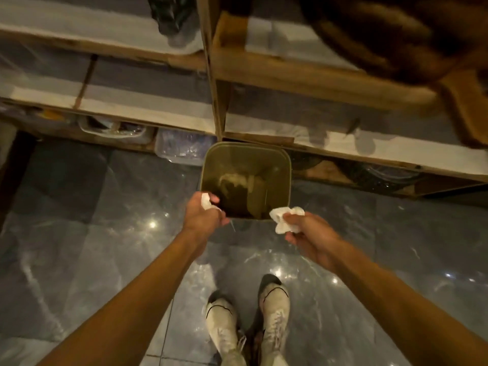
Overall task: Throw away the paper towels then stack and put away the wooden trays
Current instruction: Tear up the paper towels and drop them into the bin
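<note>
An open olive-green bin [286,165] stands on the floor against the wooden shelves, with some pale rubbish at its bottom. My left hand [202,216] is at the bin's near left rim, closed around a small crumpled white paper towel [205,201]. My right hand [313,233] is just outside the near right corner of the bin and pinches a larger crumpled white paper towel [285,219]. Brown wooden trays [383,35] appear blurred at the top right, on or above the shelves.
Wooden shelving [317,83] lined with white paper runs across the top. Clear plastic containers [184,146] sit on the lowest level left of the bin. The floor [92,247] is glossy grey tile. My two white shoes [248,320] stand below the bin.
</note>
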Demonstrator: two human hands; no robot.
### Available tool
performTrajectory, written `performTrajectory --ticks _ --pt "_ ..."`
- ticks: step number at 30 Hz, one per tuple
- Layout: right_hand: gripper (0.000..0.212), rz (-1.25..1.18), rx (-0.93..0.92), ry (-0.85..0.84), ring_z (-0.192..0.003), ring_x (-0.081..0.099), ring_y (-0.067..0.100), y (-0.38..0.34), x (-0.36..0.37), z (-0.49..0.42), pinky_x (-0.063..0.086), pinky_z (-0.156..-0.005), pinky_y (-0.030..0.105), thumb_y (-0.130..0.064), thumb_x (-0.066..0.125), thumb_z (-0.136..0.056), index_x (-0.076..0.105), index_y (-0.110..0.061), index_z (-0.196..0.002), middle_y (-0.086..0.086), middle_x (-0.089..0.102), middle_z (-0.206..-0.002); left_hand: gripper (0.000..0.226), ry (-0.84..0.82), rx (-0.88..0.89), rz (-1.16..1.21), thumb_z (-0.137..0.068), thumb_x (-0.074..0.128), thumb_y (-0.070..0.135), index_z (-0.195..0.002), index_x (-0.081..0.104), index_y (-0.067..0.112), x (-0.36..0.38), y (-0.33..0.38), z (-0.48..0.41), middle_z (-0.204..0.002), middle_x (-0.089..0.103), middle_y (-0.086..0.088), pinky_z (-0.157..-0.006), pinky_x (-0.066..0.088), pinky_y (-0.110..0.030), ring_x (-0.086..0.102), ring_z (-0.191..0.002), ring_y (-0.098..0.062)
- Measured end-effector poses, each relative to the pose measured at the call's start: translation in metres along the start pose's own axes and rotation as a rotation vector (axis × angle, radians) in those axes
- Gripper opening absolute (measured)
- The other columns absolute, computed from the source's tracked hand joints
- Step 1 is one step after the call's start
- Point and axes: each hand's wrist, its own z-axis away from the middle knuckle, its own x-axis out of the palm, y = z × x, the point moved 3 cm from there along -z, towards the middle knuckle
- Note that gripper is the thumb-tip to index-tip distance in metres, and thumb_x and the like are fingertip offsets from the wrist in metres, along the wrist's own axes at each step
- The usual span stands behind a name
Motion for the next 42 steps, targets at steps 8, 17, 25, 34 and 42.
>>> performTrajectory --ticks 8,17,25,34,42 --pt "0.046 0.162 -0.047 0.124 -0.073 0.057 0.018 -0.015 0.021 -0.077 0.047 -0.056 0.023 -0.012 0.066 -0.090 0.051 -0.004 -0.133 0.018 0.062 -0.120 0.041 0.020 -0.017 0.121 -0.088 0.053 -0.010 -0.122 0.056 0.013 0.046 -0.008 -0.062 -0.100 0.057 -0.008 -0.078 0.053 -0.038 0.056 -0.094 -0.026" --pt "0.074 0.430 -0.134 0.015 -0.115 0.060 0.027 -0.021 0.040 -0.076 0.056 -0.063 0.029 -0.059 0.060 -0.083 0.031 -0.031 -0.146 0.003 0.048 -0.143 0.080 -0.193 -0.025 0.089 -0.085 0.071 0.024 -0.149 0.025 0.037 0.048 -0.009 -0.068 -0.149 0.045 -0.001 -0.111 0.035 -0.055 0.045 -0.133 -0.030" --pt "0.035 0.701 -0.379 0.110 -0.103 0.063 0.017 -0.036 0.001 -0.004 0.047 -0.071 0.022 -0.055 0.057 -0.088 0.066 -0.028 -0.109 -0.002 0.069 -0.106 0.034 -0.116 0.169 -0.340 -0.096 0.054 0.022 -0.127 0.057 0.008 0.007 0.024 -0.010 -0.125 0.064 -0.015 -0.102 0.044 -0.035 0.058 -0.118 -0.028" --pt "0.064 1.411 -0.755 0.148 -0.135 0.039 0.026 -0.103 -0.003 0.216 0.034 -0.108 0.041 -0.063 0.048 -0.088 0.046 -0.027 -0.141 0.004 0.048 -0.144 0.040 -0.048 0.532 -1.132 -0.096 0.045 0.037 -0.132 0.052 0.021 -0.075 0.142 0.164 -0.130 0.055 -0.009 -0.095 0.046 -0.045 0.053 -0.118 -0.030" --pt "0.066 1.355 -0.787 0.092 -0.134 0.044 0.020 -0.168 0.004 0.415 0.036 -0.109 0.038 -0.069 0.038 -0.089 0.046 -0.028 -0.141 -0.001 0.052 -0.143 0.037 -0.050 0.617 -1.280 -0.095 0.046 0.033 -0.127 0.057 0.018 -0.132 0.255 0.331 -0.130 0.057 -0.010 -0.095 0.044 -0.044 0.055 -0.117 -0.034"
